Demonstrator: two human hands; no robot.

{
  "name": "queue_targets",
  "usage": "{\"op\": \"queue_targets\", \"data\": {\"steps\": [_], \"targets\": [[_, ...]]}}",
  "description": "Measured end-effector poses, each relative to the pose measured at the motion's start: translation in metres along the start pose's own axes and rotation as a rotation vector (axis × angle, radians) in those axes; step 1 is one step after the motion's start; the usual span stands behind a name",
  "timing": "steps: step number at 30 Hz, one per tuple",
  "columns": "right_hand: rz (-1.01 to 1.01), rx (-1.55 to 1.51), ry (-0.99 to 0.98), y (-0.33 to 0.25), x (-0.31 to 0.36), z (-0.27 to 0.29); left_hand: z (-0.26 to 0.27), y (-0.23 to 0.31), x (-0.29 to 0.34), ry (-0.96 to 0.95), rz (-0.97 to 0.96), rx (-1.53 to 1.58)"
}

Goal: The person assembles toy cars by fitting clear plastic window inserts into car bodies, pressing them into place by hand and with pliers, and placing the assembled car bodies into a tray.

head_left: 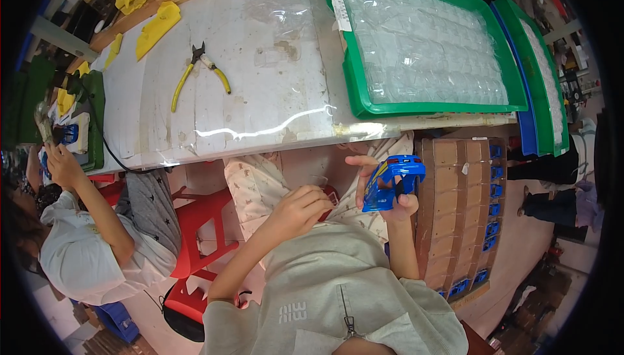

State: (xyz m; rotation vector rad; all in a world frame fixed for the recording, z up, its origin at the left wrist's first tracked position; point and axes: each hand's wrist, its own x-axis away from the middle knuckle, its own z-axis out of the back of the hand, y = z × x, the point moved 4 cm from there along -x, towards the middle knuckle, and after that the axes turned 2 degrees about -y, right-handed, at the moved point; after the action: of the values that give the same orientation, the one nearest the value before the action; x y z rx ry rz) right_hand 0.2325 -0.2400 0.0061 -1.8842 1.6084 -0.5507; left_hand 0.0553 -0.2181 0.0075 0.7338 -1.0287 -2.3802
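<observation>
My right hand grips a blue plastic toy car body with yellow stripes on its side. The shell is held up over my lap, tilted, its hollow inside partly showing. Its thumb and fingers wrap round the lower edge, while one finger points out to the left. Just left of it, my left hand is closed with the fingertips pinched together above my thigh. A small red and clear patch shows by those fingertips; whether it is held cannot be made out.
A brown compartment box at right holds several blue car bodies. On the white table lie yellow-handled cutting pliers and a green tray of clear plastic parts. A co-worker sits at left near a red stool.
</observation>
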Motion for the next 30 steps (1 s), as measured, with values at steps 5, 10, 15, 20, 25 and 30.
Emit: {"op": "queue_targets", "data": {"steps": [5,10,15,20,25,30], "targets": [[-0.114,-0.051,-0.241,0.001,0.002,-0.006,0.021,-0.004,0.007,0.451,0.333,0.941],[-0.172,0.210,-0.261,0.011,0.004,-0.011,0.015,-0.011,-0.002,0.422,0.477,1.217],[-0.154,0.149,-0.096,0.016,0.010,-0.010,0.010,-0.023,0.001,0.482,0.523,1.440],[-0.164,0.048,-0.007,0.024,0.014,-0.002,-0.001,-0.037,0.008,0.609,0.561,1.562],[-0.162,-0.125,-0.044,0.035,0.013,0.003,-0.013,-0.041,0.014,0.658,0.723,1.291],[-0.138,-0.070,0.129,0.037,0.009,-0.004,-0.014,-0.052,0.026,0.541,0.838,0.928]]}}
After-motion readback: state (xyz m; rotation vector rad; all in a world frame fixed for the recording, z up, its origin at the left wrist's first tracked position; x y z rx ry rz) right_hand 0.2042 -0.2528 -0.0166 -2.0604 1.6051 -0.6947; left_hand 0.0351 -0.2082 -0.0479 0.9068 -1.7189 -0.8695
